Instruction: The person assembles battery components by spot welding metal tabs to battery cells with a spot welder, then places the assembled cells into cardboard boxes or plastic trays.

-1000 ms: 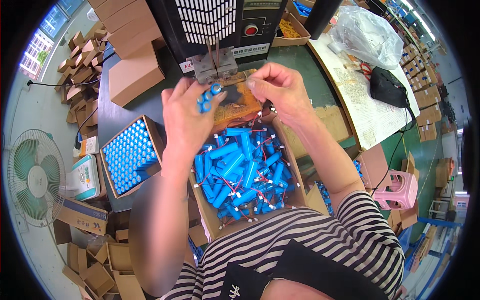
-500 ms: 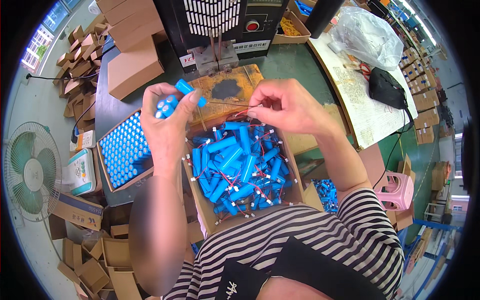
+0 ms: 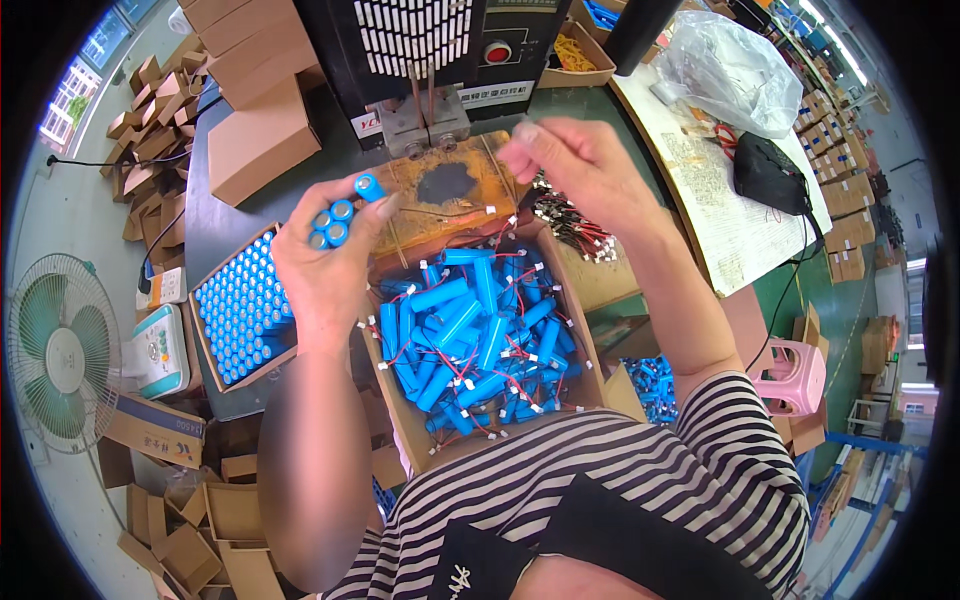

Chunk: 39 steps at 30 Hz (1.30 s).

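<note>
My left hand (image 3: 330, 265) is closed around several blue cylindrical battery cells (image 3: 340, 211), their round metal ends facing up. One cell (image 3: 369, 187) stands apart between thumb and forefinger. From beside that thumb a thin dark lead with a white connector (image 3: 490, 210) stretches over a worn wooden block (image 3: 490, 165). My right hand (image 3: 580, 165) hovers past the block's right edge, above a bundle of dark and red leads (image 3: 575, 222); its fingers are smeared by motion. In front of me, a cardboard box (image 3: 400, 425) is heaped with wired blue cells (image 3: 455, 320).
A spot welder (image 3: 425, 110) with two upright metal rods stands behind the block. At left lie a tray of upright blue cells (image 3: 240, 310) and a cardboard carton (image 3: 262, 150). A clear plastic bag (image 3: 735, 75) and a black pouch (image 3: 770, 175) rest on the right-hand surface.
My right hand has let go of the lead and moved up and right, uncovering the bundle of leads. My left hand has shifted slightly left, and its pinched cell now points more upright.
</note>
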### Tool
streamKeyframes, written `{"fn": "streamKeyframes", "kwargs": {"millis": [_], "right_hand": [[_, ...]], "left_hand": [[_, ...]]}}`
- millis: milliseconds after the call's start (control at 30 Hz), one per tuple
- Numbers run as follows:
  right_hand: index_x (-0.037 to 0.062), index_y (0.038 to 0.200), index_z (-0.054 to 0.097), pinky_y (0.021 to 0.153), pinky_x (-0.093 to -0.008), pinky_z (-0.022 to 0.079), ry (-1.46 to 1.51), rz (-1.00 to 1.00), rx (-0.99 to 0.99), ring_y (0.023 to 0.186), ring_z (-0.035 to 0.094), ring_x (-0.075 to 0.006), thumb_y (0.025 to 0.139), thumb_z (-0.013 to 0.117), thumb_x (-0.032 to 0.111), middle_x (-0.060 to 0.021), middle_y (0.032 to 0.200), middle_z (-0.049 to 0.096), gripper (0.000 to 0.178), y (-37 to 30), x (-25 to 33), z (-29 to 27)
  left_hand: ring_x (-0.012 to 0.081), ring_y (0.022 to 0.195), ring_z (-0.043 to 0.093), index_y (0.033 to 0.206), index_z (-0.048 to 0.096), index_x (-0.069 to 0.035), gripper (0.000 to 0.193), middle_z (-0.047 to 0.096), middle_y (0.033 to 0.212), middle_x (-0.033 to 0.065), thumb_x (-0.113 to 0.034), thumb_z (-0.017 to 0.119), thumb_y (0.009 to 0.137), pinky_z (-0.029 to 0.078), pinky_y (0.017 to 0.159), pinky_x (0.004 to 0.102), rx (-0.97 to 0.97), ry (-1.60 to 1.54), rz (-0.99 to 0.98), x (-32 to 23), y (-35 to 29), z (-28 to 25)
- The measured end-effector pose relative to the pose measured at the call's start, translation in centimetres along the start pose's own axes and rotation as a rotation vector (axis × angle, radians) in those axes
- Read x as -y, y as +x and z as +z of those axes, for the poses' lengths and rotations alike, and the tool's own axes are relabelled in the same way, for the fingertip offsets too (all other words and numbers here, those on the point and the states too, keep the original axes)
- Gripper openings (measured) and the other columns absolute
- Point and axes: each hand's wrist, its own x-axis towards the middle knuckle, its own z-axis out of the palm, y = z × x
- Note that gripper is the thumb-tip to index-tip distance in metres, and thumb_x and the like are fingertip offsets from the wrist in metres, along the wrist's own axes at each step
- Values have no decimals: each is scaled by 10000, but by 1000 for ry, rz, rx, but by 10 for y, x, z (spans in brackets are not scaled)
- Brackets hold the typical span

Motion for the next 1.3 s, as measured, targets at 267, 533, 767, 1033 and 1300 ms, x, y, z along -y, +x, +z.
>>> {"fn": "streamKeyframes", "kwargs": {"millis": [267,533,767,1033,1300], "right_hand": [[-70,885,627,433,-196,392,168,405,226,563,592,-136,896,464,481,-137,741,641,574,0,23,15],[-58,854,627,342,-167,300,541,453,370,453,528,-103,850,621,221,-101,646,618,279,6,13,15],[-12,856,637,458,-193,419,217,5,12,547,497,-41,824,650,132,1,630,570,147,4,6,32],[-25,844,620,617,-170,420,337,-151,-5,703,513,-33,817,623,27,-5,802,573,59,15,-21,47],[-14,760,604,507,-169,379,311,-201,-149,597,469,-7,802,641,68,9,708,555,99,19,-26,55]], "left_hand": [[93,691,555,893,659,-38,225,658,840,30,-43,747,686,433,692,228,-102,35,251,-9,-5,-5],[136,731,568,894,656,-67,272,664,857,47,-23,759,647,372,775,262,-107,285,673,-25,-12,-9],[173,740,536,882,670,-77,241,655,791,54,-103,766,662,406,762,286,3,141,123,-7,-11,4],[206,673,567,852,654,-31,257,642,727,100,-169,765,666,461,652,306,118,234,129,13,15,24],[206,517,581,698,582,26,274,592,586,135,-184,757,673,459,538,304,143,252,177,12,26,31]]}}
